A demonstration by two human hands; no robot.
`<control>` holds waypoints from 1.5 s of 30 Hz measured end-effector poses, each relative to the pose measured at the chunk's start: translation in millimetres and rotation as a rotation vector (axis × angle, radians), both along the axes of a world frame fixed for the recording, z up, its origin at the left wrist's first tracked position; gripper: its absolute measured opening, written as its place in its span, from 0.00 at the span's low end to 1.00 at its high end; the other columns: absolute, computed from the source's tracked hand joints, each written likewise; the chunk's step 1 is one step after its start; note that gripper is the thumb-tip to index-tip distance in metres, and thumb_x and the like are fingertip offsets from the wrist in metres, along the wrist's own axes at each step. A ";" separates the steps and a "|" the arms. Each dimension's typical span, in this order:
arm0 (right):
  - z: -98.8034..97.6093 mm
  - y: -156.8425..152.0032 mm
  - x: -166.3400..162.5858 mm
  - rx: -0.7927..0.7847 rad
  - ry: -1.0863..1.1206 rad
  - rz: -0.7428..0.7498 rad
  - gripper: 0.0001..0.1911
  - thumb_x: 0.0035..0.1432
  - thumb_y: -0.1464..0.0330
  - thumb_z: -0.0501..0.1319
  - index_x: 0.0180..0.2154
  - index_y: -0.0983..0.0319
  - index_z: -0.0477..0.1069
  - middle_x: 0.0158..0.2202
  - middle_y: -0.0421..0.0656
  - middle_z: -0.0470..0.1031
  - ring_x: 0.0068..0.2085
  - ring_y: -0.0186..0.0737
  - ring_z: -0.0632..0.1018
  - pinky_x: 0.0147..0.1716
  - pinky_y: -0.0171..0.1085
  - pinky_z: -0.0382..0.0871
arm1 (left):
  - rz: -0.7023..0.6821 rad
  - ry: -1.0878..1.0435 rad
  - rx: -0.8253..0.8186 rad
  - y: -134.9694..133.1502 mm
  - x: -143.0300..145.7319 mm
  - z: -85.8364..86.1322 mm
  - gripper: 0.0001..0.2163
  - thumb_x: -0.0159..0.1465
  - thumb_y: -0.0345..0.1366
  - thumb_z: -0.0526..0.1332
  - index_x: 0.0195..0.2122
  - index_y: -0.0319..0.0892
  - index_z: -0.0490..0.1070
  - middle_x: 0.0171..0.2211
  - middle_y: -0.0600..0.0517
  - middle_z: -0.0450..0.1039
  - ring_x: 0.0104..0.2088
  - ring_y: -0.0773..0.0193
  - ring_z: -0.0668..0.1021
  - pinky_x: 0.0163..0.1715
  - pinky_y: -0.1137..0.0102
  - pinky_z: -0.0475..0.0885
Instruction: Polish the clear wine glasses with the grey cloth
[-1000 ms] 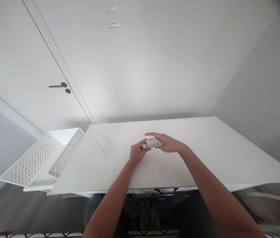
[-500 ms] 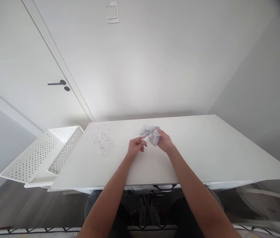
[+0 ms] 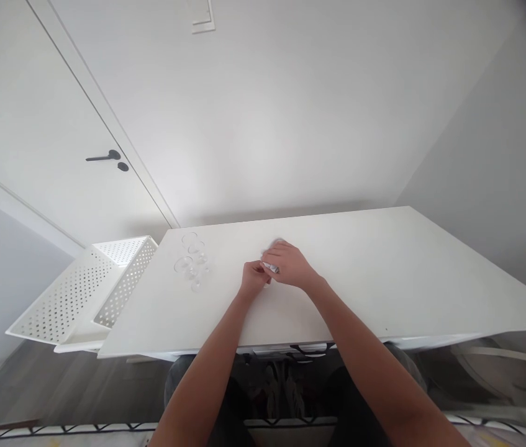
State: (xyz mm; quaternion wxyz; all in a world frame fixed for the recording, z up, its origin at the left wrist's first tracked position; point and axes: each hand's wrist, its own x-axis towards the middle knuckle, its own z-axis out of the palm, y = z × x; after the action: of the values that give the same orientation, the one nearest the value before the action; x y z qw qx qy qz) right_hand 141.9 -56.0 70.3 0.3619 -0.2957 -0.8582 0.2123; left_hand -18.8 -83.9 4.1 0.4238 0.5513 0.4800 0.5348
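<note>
My right hand [image 3: 288, 266] is closed over a light grey cloth [image 3: 271, 267] wrapped round a small clear glass, of which only a sliver shows under the fingers. My left hand [image 3: 254, 279] is pinched against the near end of that glass, touching my right hand. Both hands are over the middle of the white table [image 3: 384, 279]. Three clear stemmed glasses [image 3: 192, 264] stand together to the left of my hands, near the table's left edge.
Two white perforated baskets [image 3: 81, 292] sit beside the table's left end. A door with a dark handle [image 3: 102, 157] is behind them. A pale chair [image 3: 495, 366] shows under the table's right side. My knees are below the near edge.
My right hand has turned palm down and closed over the cloth and glass, hiding most of them. My left hand has stayed at the glass's near end.
</note>
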 end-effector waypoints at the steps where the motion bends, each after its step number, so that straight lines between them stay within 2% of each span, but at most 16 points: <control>1: 5.1 2.5 0.4 0.027 -0.116 -0.014 0.12 0.65 0.60 0.59 0.30 0.57 0.70 0.34 0.45 0.77 0.40 0.47 0.74 0.49 0.47 0.66 | 0.008 0.035 -0.002 -1.1 0.9 0.8 0.15 0.57 0.39 0.71 0.17 0.38 0.73 0.15 0.55 0.65 0.19 0.72 0.64 0.21 0.72 0.58; 3: 13.6 9.9 2.3 -0.055 -0.251 -0.125 0.16 0.67 0.61 0.56 0.27 0.58 0.67 0.30 0.44 0.75 0.34 0.43 0.73 0.40 0.44 0.66 | 0.017 0.063 -0.006 -3.0 2.8 2.0 0.11 0.56 0.38 0.71 0.21 0.39 0.77 0.15 0.57 0.64 0.19 0.72 0.62 0.21 0.72 0.57; 5: 18.7 18.8 6.0 -0.276 -0.281 -0.212 0.19 0.67 0.59 0.56 0.25 0.59 0.65 0.28 0.43 0.74 0.29 0.41 0.71 0.33 0.41 0.62 | 0.015 0.082 -0.006 -4.0 4.5 2.0 0.07 0.55 0.38 0.72 0.28 0.39 0.82 0.17 0.56 0.68 0.19 0.73 0.61 0.21 0.72 0.57; 7: 19.1 27.8 9.8 -0.543 -0.185 -0.202 0.21 0.66 0.56 0.58 0.24 0.59 0.66 0.28 0.44 0.76 0.28 0.40 0.72 0.30 0.40 0.62 | 0.008 0.068 -0.008 -3.3 5.3 0.7 0.10 0.53 0.38 0.74 0.35 0.40 0.85 0.22 0.54 0.74 0.19 0.73 0.62 0.21 0.71 0.59; 9: 13.7 35.9 11.3 -0.775 0.100 -0.132 0.21 0.64 0.52 0.61 0.26 0.59 0.69 0.30 0.45 0.78 0.31 0.43 0.75 0.31 0.40 0.65 | 0.010 -0.007 -0.008 -0.8 4.6 -0.8 0.16 0.52 0.40 0.75 0.41 0.40 0.85 0.27 0.52 0.79 0.19 0.73 0.65 0.20 0.71 0.62; 11: 2.0 43.3 9.4 -0.907 0.565 -0.075 0.22 0.60 0.47 0.64 0.31 0.59 0.71 0.32 0.44 0.78 0.36 0.45 0.78 0.35 0.40 0.70 | 0.028 -0.128 0.007 2.5 2.2 -1.3 0.20 0.53 0.43 0.76 0.45 0.39 0.83 0.29 0.49 0.81 0.19 0.71 0.68 0.21 0.70 0.66; 14: -23.0 53.9 3.2 -0.917 1.185 -0.162 0.27 0.55 0.40 0.65 0.36 0.56 0.69 0.33 0.41 0.77 0.40 0.45 0.80 0.38 0.41 0.74 | 0.036 -0.243 0.030 5.4 -2.5 0.5 0.22 0.56 0.48 0.75 0.46 0.39 0.81 0.29 0.48 0.82 0.19 0.70 0.72 0.21 0.70 0.68; 17: -44.7 61.6 -0.5 -0.904 1.381 -0.272 0.29 0.55 0.36 0.62 0.37 0.55 0.69 0.33 0.41 0.78 0.42 0.47 0.81 0.39 0.43 0.76 | 0.042 -0.265 0.023 4.9 -5.9 3.7 0.22 0.57 0.49 0.75 0.47 0.38 0.81 0.29 0.47 0.82 0.21 0.67 0.76 0.21 0.70 0.67; 20: -51.7 60.1 -1.1 -0.936 1.390 -0.203 0.26 0.57 0.40 0.60 0.38 0.55 0.71 0.37 0.44 0.80 0.44 0.49 0.81 0.40 0.45 0.77 | 0.078 -0.284 0.033 4.4 -6.4 5.9 0.23 0.57 0.49 0.74 0.47 0.38 0.81 0.27 0.48 0.81 0.24 0.64 0.78 0.22 0.71 0.66; 26: -40.6 41.0 -7.1 -0.956 1.230 0.060 0.20 0.61 0.51 0.64 0.46 0.58 0.75 0.48 0.46 0.80 0.50 0.50 0.80 0.45 0.45 0.76 | 0.043 -0.223 -0.037 7.9 -3.0 4.6 0.25 0.55 0.50 0.76 0.48 0.37 0.82 0.28 0.47 0.82 0.18 0.69 0.72 0.22 0.69 0.65; 30: -45.0 46.5 -5.6 -0.814 1.307 -0.053 0.21 0.59 0.50 0.68 0.46 0.56 0.73 0.51 0.45 0.78 0.52 0.46 0.78 0.49 0.44 0.75 | 0.074 -0.180 -0.027 8.8 -6.2 0.9 0.24 0.57 0.49 0.75 0.50 0.38 0.82 0.29 0.47 0.82 0.18 0.71 0.70 0.22 0.68 0.66; 34: -51.5 58.6 7.5 -0.634 1.376 -0.134 0.19 0.63 0.46 0.64 0.44 0.51 0.68 0.51 0.40 0.75 0.51 0.40 0.77 0.48 0.42 0.74 | 0.163 -0.089 0.015 8.5 -8.9 -5.3 0.24 0.54 0.45 0.76 0.51 0.43 0.83 0.31 0.50 0.81 0.20 0.72 0.69 0.24 0.68 0.69; 38: -47.6 57.2 19.1 -0.716 1.089 0.048 0.24 0.62 0.41 0.60 0.36 0.55 0.69 0.44 0.43 0.76 0.47 0.45 0.77 0.43 0.43 0.73 | 0.183 0.029 0.011 9.1 -8.0 -10.6 0.25 0.52 0.44 0.77 0.51 0.45 0.84 0.32 0.51 0.80 0.21 0.71 0.69 0.24 0.68 0.70; 41: -39.9 50.9 25.9 -0.784 0.912 0.246 0.26 0.63 0.42 0.59 0.31 0.58 0.72 0.47 0.48 0.78 0.48 0.49 0.77 0.43 0.45 0.72 | 0.220 0.067 0.017 9.7 -9.4 -11.7 0.23 0.52 0.44 0.77 0.49 0.45 0.85 0.30 0.52 0.79 0.21 0.71 0.68 0.24 0.68 0.69; 43: -35.6 48.5 32.5 -0.800 0.847 0.304 0.16 0.61 0.51 0.67 0.39 0.57 0.77 0.51 0.46 0.79 0.47 0.46 0.78 0.43 0.43 0.71 | 0.223 0.074 0.025 9.4 -11.7 -11.4 0.23 0.52 0.45 0.76 0.49 0.45 0.84 0.30 0.51 0.80 0.21 0.71 0.69 0.24 0.68 0.69; 45: -33.3 48.4 41.1 -0.822 0.756 0.321 0.18 0.57 0.61 0.71 0.49 0.55 0.77 0.52 0.44 0.79 0.45 0.43 0.78 0.42 0.41 0.71 | 0.195 0.101 0.041 8.5 -13.7 -10.9 0.25 0.52 0.45 0.76 0.51 0.46 0.84 0.32 0.51 0.81 0.21 0.71 0.69 0.25 0.68 0.69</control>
State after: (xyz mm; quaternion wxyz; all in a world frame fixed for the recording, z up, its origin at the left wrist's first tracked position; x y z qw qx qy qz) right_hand 183.0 -7.6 37.0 0.4618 -0.1817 -0.5507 0.6711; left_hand -32.5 -75.4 -6.8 0.3334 0.5369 0.5412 0.5547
